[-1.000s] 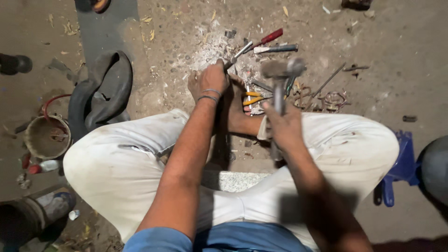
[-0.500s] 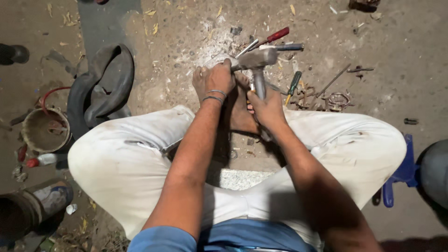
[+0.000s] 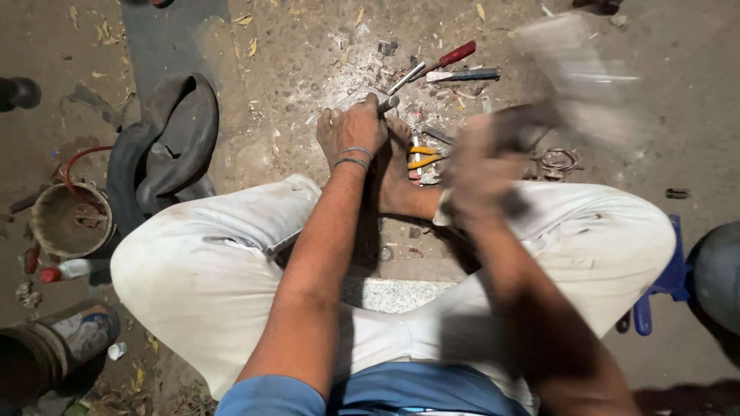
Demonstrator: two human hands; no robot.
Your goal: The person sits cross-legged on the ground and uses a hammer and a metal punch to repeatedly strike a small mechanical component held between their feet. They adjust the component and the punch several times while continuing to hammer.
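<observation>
Seen from above, seated cross-legged in white trousers on a dusty concrete floor. Left hand, 2 metal bangles at the wrist, clenched around a short grey metal rod, pinning it low to the floor just ahead of the bare feet. Right hand raised and blurred, fist wrapped on the handle of a hammer, head a pale smear up high. Red-handled screwdriver and yellow-handled pliers lying nearby; black rubber tube at left.
</observation>
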